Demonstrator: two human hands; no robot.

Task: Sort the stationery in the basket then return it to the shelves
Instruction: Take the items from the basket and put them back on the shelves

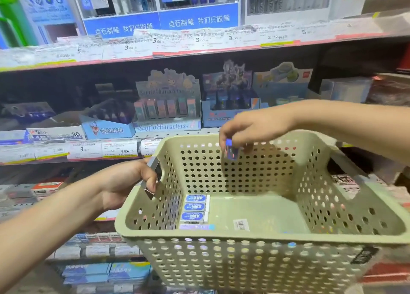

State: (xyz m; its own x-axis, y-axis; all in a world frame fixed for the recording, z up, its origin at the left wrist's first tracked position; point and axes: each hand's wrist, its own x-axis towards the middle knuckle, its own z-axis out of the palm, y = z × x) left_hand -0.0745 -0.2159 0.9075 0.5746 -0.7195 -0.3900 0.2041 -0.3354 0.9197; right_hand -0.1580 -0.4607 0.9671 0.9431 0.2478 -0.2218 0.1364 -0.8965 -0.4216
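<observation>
Head view. Left hand [131, 180] at basket's [255, 235] left rim, fingers curled round flat silvery packet [153, 176], holding it against basket wall. Right hand [248, 127] above basket's far wall, fingertips [225, 141] pinching small blue-topped shiny packet [230, 151] that hangs just below them. Down inside basket, well below right fingers: three blue-and-white erasers [196, 208] stacked along left wall, barcode label [241, 224] flat on floor to their right. Shelves [155, 49] behind both hands; Sanrio display box [166, 107] beyond fingers.

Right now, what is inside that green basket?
On the basket's floor lie three blue-labelled erasers stacked by the left wall, and a barcode sticker. The near wall hides the floor's front edge.
</observation>
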